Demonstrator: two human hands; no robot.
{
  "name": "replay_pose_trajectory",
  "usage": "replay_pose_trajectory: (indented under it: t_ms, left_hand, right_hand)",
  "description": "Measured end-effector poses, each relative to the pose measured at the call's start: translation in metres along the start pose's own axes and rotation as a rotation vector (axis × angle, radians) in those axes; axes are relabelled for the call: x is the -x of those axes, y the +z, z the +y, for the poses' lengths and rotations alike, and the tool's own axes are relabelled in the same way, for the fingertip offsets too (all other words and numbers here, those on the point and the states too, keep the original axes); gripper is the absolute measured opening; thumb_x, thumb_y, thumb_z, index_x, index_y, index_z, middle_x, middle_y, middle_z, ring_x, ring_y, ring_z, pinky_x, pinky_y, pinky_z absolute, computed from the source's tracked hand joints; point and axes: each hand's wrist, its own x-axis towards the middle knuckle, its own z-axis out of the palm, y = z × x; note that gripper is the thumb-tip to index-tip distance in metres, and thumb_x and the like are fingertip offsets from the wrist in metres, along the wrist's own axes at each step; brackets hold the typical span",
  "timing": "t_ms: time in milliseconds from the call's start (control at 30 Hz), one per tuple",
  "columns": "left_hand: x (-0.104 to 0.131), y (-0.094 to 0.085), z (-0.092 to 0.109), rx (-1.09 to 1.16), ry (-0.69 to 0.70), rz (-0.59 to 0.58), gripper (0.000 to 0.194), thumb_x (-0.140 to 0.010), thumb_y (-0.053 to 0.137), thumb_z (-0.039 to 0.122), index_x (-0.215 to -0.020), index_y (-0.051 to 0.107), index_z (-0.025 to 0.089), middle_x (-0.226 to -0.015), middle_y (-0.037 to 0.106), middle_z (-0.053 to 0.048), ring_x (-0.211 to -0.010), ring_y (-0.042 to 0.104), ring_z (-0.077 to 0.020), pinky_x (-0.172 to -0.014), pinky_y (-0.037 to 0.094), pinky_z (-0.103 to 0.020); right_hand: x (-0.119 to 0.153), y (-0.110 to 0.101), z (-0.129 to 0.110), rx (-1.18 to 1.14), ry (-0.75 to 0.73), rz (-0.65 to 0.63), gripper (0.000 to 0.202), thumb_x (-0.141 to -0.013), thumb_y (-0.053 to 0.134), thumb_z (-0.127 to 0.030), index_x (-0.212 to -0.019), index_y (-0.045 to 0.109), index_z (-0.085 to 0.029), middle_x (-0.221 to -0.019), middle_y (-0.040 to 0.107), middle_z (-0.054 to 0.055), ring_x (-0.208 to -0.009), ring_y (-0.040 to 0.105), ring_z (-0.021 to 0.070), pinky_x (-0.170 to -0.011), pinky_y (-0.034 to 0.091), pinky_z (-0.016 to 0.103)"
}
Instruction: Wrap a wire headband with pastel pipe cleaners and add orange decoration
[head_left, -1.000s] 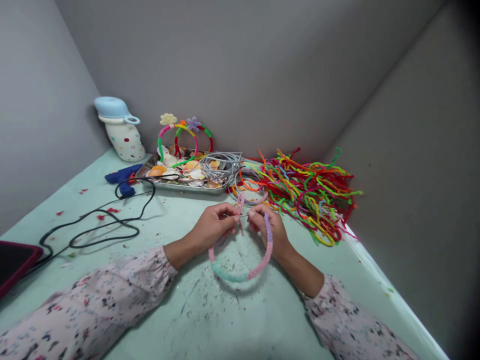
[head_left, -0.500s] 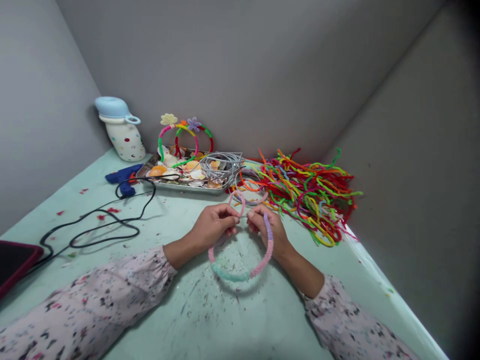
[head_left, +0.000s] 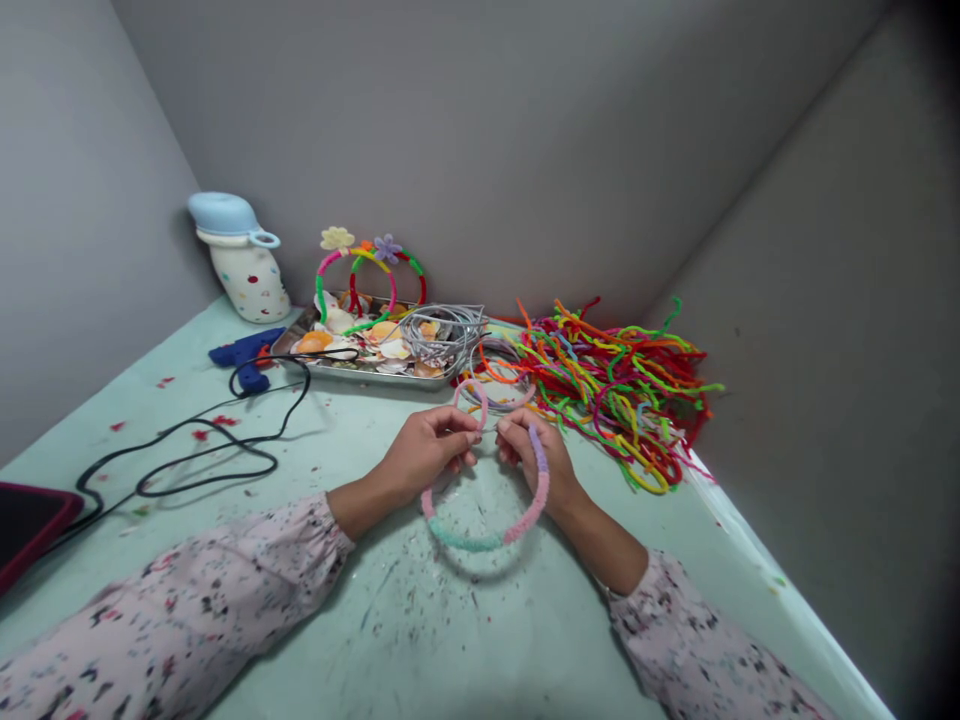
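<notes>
A ring wrapped in pipe cleaner, banded mint, pink and purple, hangs between my hands above the table. My left hand is closed in a pinch at the ring's left end, where a loose pink pipe cleaner curls up from the fingertips. At the other side, my right hand pinches the ring near its purple end. A thin bare end shows faintly in the small gap between the two hands; the fingertips hide the rest.
A metal tray holds shells, a grey wire coil and two colourful rings with flowers. Right of it lies a pile of bright pipe cleaners. On the left are a blue glue gun, its black cord, a bottle and a dark red-edged device.
The lower part of the ring has risen slightly and tilted. The loose pink pipe cleaner has shifted a little left. Both hands keep their pinch in nearly the same place.
</notes>
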Motion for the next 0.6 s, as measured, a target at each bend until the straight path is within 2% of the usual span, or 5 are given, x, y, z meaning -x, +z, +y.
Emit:
replay_pose_trajectory:
  t_ms: [400, 500, 600]
  left_hand:
    - [-0.0004, -0.0002, -0.0005, 0.047, -0.007, -0.03, 0.013, -0.069, 0.065, 0.02, -0.077, 0.059, 0.012, -0.055, 0.062, 0.0, -0.044, 0.052, -0.0071, -0.046, 0.041, -0.018]
    - [0.0016, 0.0006, 0.0012, 0.057, 0.0, -0.03, 0.017, -0.068, 0.067, 0.023, -0.079, 0.059, 0.013, -0.057, 0.062, 0.0, -0.047, 0.054, -0.0076, -0.046, 0.04, -0.017]
    - [0.0019, -0.0013, 0.0, 0.074, 0.002, -0.08, 0.02, -0.072, 0.064, 0.03, -0.08, 0.058, 0.013, -0.058, 0.062, 0.0, -0.045, 0.053, -0.0075, -0.043, 0.038, -0.016]
  right_hand:
    - [0.0009, -0.0009, -0.0012, 0.011, 0.005, -0.016, 0.025, -0.08, 0.055, -0.04, -0.068, 0.053, -0.018, -0.053, 0.053, -0.003, -0.048, 0.045, 0.0107, -0.046, 0.036, 0.023]
    - [0.0005, -0.0003, -0.0011, -0.003, 0.005, -0.016, 0.025, -0.08, 0.054, -0.04, -0.068, 0.053, -0.019, -0.054, 0.052, -0.003, -0.048, 0.046, 0.0109, -0.047, 0.036, 0.024]
    - [0.0016, 0.001, -0.0029, -0.053, -0.014, -0.015, 0.022, -0.08, 0.054, -0.038, -0.069, 0.052, -0.019, -0.056, 0.051, -0.003, -0.049, 0.046, 0.0108, -0.048, 0.037, 0.023]
